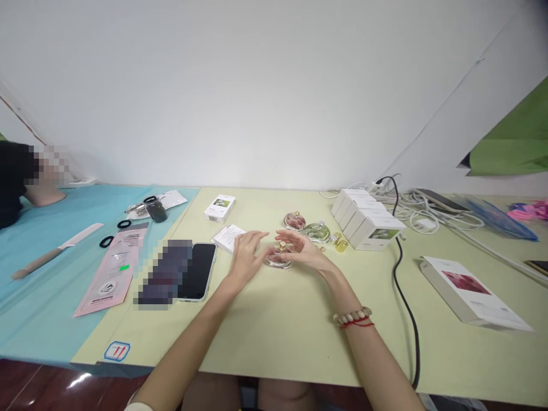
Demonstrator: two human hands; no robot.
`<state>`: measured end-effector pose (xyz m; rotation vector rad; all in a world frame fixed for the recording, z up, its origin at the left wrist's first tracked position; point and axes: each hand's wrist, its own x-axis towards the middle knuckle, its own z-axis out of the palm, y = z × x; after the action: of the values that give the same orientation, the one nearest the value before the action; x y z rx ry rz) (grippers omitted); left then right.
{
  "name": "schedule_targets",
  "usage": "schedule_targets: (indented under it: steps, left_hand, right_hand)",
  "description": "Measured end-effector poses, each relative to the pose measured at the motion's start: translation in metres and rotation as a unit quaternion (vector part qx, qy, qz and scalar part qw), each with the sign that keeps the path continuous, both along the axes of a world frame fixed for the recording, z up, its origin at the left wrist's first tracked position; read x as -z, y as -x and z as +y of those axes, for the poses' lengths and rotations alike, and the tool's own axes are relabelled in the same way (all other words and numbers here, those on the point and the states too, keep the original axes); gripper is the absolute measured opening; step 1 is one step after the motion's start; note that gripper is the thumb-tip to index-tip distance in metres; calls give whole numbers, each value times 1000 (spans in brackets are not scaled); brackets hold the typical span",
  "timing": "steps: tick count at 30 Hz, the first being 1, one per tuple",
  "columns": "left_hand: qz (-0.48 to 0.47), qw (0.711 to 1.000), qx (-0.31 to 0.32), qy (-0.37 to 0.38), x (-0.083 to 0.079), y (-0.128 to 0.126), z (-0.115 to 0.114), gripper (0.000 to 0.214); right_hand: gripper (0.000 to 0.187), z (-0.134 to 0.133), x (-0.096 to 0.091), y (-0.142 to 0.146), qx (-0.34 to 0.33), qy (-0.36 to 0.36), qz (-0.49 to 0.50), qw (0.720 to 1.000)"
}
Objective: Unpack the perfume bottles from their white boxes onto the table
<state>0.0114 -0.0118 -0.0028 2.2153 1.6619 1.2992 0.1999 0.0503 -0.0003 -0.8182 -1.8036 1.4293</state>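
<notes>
A clear, flattened perfume bottle (278, 261) with reddish contents and a gold-coloured top stands on the yellow table between my hands. My left hand (248, 254) is on its left side, open, fingers arched and its thumb near the bottle's shoulder. From the right, my right hand (306, 251) curves around the bottle with fingers and thumb apart; the thumb overlaps its edge, and contact is hard to make out. Just behind are a second reddish bottle (294, 220) and a green bottle (317, 232). Gold caps (341, 245) lie beside the green one.
White boxes (363, 220) stand in a row at right, near tangled cables (422, 214). A black cable (402, 285) runs to the front edge. Another box (475, 294) lies far right. At left are a small box (220, 208), a leaflet (228, 237), a phone (199, 271) and a knife (60, 250).
</notes>
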Motion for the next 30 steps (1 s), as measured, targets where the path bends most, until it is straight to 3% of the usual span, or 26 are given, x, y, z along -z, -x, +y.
schedule_targets:
  steps: [4, 7, 10, 14, 19, 24, 30]
  left_hand:
    - [-19, 983, -182, -6, 6, 18, 8, 39]
    - [18, 958, -279, 63, 19, 19, 12, 60]
    - [44, 964, -242, 106, 30, 15, 14, 61]
    - [62, 979, -166, 103, 30, 15, 18, 56]
    - [50, 980, -160, 108, 20, 22, 19, 68]
    - [25, 949, -277, 151, 17, 20, 12, 70]
    - [22, 951, -226, 210, 17, 21, 11, 62]
  right_hand:
    - [66, -5, 0, 6, -42, 22, -26, 999]
    - [67, -8, 1, 10, -60, 19, -51, 997]
    - [72, -9, 4, 11, -31, -22, -53, 998]
    - [76, -6, 9, 10, 49, -112, -54, 991]
    - [65, -1, 13, 3, 177, -237, -171, 940]
    - [66, 4, 19, 1, 194, -236, -120, 945]
    - [66, 8, 16, 3, 221, -215, -35, 951]
